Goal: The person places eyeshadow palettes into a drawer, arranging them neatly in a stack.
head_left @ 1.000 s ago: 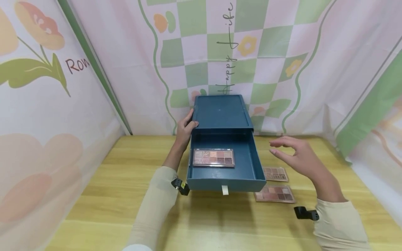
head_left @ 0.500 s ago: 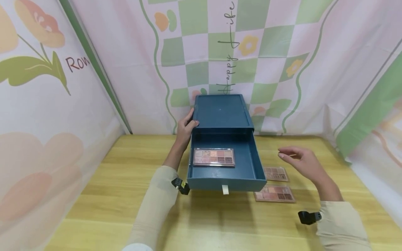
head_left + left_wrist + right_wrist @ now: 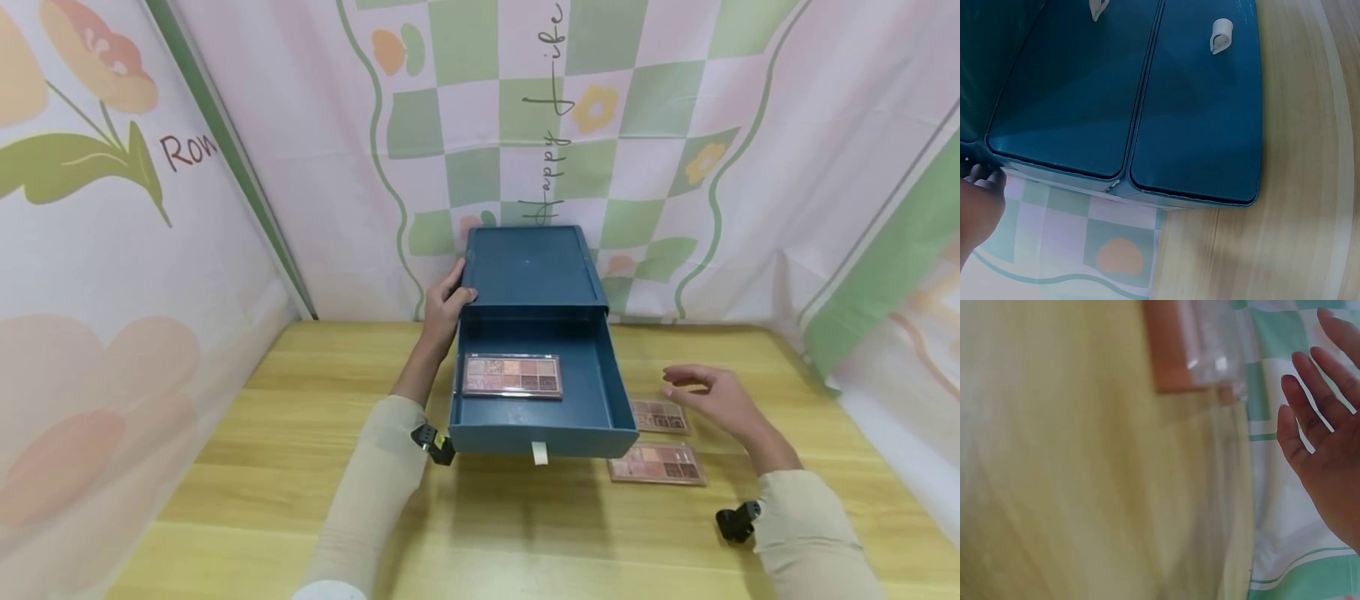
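Bench: wood-grain; carries the cabinet and, to its right, two palettes.

Blue cabinet: looks like smooth, stiff plastic. Judged light for its bulk, so it may skid or tip towards you with weight in front. Brace it on an upper side wall, near the front edge.

Open drawer: the cabinet's top one, pulled well out towards you; closed drawers below it (the left wrist view shows their fronts turned sideways). Thin walls, probably some flex; handle it by the front panel.

Left grip: at the cabinet's left side, thumb over the top's front edge, fingers along the wall. You are holding the cabinet there.

Right grip: right of the cabinet, fingers loosely bent, nothing held. It hangs by the far palette; contact cannot be told.

Near palette: flat, right of the cabinet, on your side. Drawer palette: in front of the cabinet body, towards the drawer's left wall. Far palette: right of the cabinet, beyond the near one, left end hidden. Expect all three light, rigid and slick-lidded; pressed pans would likely crack if dropped. Pinch the long edges, or the exposed right ends of the two outside.

Pull tab: white, on the cabinet's open drawer; probably pliable, suited to pulling only.
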Demonstrator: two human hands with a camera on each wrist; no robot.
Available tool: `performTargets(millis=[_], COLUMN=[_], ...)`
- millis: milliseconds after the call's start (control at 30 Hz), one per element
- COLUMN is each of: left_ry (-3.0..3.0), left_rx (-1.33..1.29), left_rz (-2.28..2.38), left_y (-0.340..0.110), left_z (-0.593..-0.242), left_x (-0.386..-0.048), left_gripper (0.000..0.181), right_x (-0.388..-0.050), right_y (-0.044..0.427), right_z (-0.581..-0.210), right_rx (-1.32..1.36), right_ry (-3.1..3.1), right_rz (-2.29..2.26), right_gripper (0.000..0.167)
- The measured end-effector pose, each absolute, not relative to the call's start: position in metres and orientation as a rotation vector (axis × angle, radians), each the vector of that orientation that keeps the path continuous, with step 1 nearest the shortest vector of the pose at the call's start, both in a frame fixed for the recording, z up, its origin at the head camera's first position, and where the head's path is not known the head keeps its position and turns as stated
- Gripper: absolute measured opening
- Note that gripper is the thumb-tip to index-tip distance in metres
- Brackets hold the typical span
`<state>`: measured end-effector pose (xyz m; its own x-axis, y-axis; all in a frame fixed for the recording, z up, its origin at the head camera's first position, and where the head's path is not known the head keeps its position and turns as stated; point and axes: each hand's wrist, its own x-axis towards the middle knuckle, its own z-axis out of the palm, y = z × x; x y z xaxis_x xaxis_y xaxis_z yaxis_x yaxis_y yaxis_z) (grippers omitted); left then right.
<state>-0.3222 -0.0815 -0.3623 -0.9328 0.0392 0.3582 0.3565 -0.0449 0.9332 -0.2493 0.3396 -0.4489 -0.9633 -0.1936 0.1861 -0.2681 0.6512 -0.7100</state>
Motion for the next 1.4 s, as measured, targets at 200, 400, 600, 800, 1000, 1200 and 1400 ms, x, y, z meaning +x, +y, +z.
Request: performTargets(millis=[200, 400, 600, 800, 1000, 1200, 1400], left_ry=[-1.956, -1.947, -1.94, -1.947, -1.952, -1.952, -1.966], left_rx=[-0.46, -0.458, -0.45, -0.436, -0.418, -0.415, -0.406], left_rz=[-2.115, -2.111, -2.101, -2.09, -2.09, -2.101, -2.089], left_y=[-0.08, -0.081, -0.081, -0.08, -0.08, -0.08, -0.08], left_z=[-0.363, -0.362, -0.361, -0.362, -0.36, -0.36, -0.362], left_x=[-0.324, -0.324, -0.324, -0.325, -0.324, -0.324, -0.324], left_gripper=[0.071, 0.072, 0.073, 0.073, 0.072, 0.071, 0.072], right_x=[-0.251, -0.252, -0.251, -0.25, -0.249, -0.249, -0.249], right_y=[0.343, 0.344, 0.344, 0.346, 0.347, 0.346, 0.348], right_z=[-0.456, -0.46, -0.463, -0.465, -0.466, -0.465, -0.469], right_rx=[0.383, 0.439, 0.497, 0.608, 0.67, 0.678, 0.629], right_ry=[-2.887, -2.951, -3.013, -3.021, -3.036, -3.017, -3.019], right_rz=[1.181, 1.167, 1.118, 1.1, 1.123, 1.096, 1.109], right_gripper=[0.053, 0.055, 0.059, 0.065, 0.068, 0.068, 0.066])
